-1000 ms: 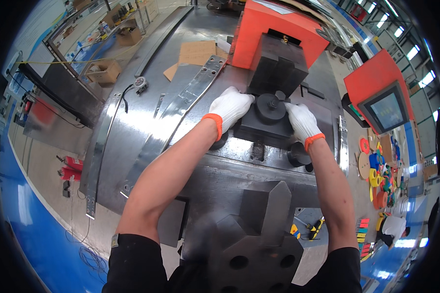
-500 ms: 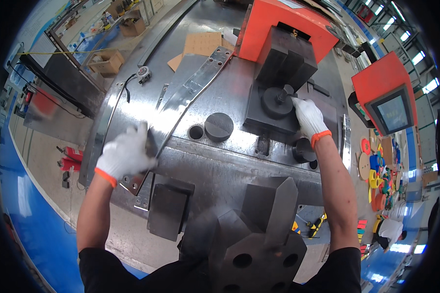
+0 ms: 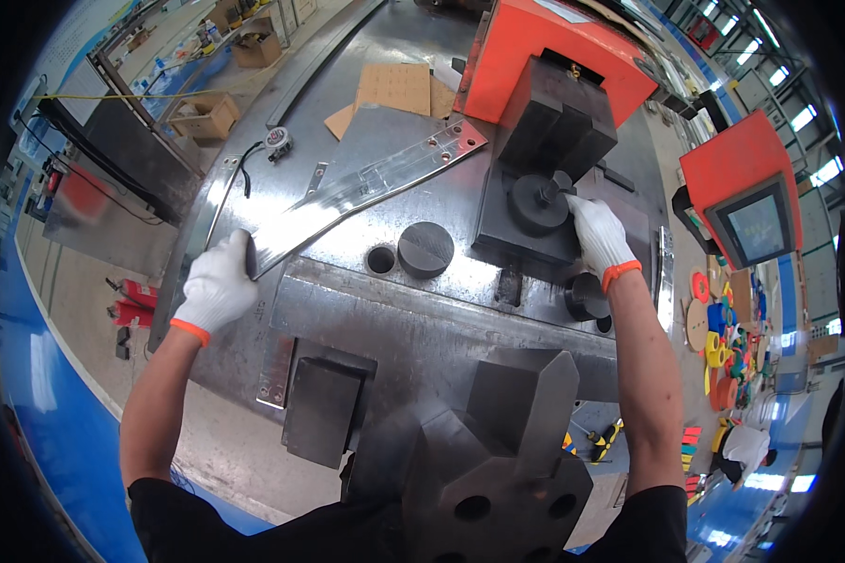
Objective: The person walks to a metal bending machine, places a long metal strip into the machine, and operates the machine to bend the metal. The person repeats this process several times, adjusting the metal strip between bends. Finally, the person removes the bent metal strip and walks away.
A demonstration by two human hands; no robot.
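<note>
- Near the left edge of the steel machine bed (image 3: 347, 310), the left hand (image 3: 218, 286), in a white glove with an orange cuff, is curled around the near end of a long bent metal strip (image 3: 366, 183); the fingers are closed over the strip's end, gripping it.
- That strip lies flat on the bed and runs from the left hand up and right toward the far middle, where its wider end, with small holes, stops just beside the black tooling block (image 3: 549, 164).
- Toward the right side of the bed, the right hand (image 3: 596, 235), gloved the same way, rests on the black tooling block with its fingers bent toward a round black die (image 3: 535, 202); the fingertips touch the die's small centre post, though whether they pinch it cannot be told.
- An orange machine housing (image 3: 535, 47) stands behind the block at the bed's far edge.
- Between the two hands, a round hole (image 3: 380, 260) and a black round plug (image 3: 425, 250) sit side by side in the bed, close together.
- Pieces of brown cardboard (image 3: 394, 89) lie near the far edge, beyond the strip.
- A tape measure (image 3: 275, 141) sits toward the far left corner.
- An orange-cased control screen (image 3: 746, 202) stands off the bed's right edge.
- At the near edge, dark steel tool blocks (image 3: 498, 450) stand in front of the person.
</note>
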